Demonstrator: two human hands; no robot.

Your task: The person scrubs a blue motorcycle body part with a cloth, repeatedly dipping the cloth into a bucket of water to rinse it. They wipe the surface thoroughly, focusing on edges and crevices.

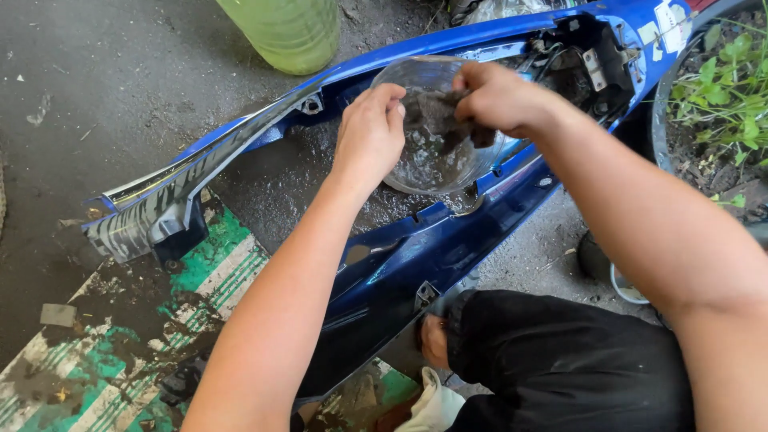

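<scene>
Now right fingers (468, 80) press rag (440, 112) inside lens (424, 164).

Both bare forearms reach forward; left hand (370, 136) curled, fingers bent, right hand (498, 98) clenched just beside it, knuckles up.

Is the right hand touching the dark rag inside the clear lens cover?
Touching. The head view shows the right hand pinching the dark rag, fingers closed on its upper edge, inside the clear lens cover.
</scene>
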